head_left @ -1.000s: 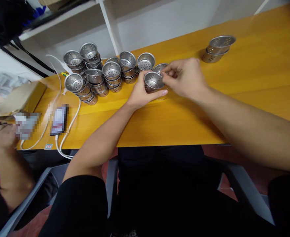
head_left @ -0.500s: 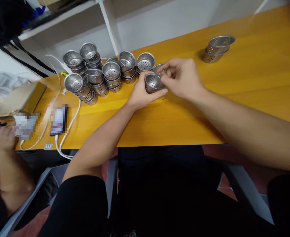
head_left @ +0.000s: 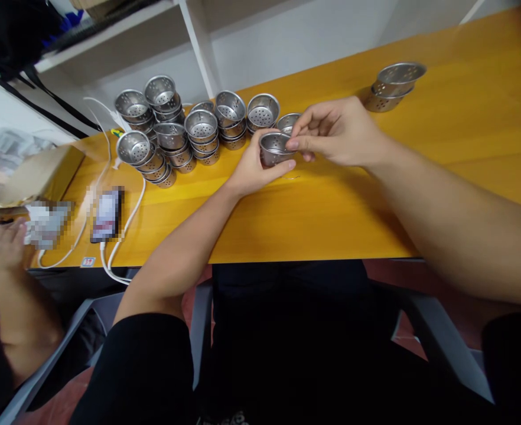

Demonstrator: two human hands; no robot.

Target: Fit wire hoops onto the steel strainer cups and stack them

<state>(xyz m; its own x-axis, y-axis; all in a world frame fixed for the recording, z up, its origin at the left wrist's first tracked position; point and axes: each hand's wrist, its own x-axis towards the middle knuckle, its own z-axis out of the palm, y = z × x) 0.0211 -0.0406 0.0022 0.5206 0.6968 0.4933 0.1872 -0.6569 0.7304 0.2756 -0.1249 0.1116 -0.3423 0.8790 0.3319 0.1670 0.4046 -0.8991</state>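
Observation:
My left hand [head_left: 254, 165] is wrapped round a small perforated metal cup [head_left: 273, 154], held tilted with its mouth up. At the cup's right rim is my right hand [head_left: 331, 131], its thumb and forefinger pinched together; whether anything thin lies between the fingertips, I cannot make out. Just behind them stands another perforated cup [head_left: 287, 122], partly hidden by my right hand. A thin wire-like piece [head_left: 292, 177] lies on the table below the held cup.
Several stacks of perforated cups [head_left: 201, 127] stand at the left back of the table [head_left: 260, 236]. Two stacked cups [head_left: 391, 88] are at the right back. A phone [head_left: 107, 215] with white cables, a cardboard box [head_left: 43, 177] and another person's hand [head_left: 3, 245] are at left.
My right hand has shifted slightly from over the cup's mouth to its right rim, and its fingers have turned. The cup stays in my left hand. The other person's hand moved slightly.

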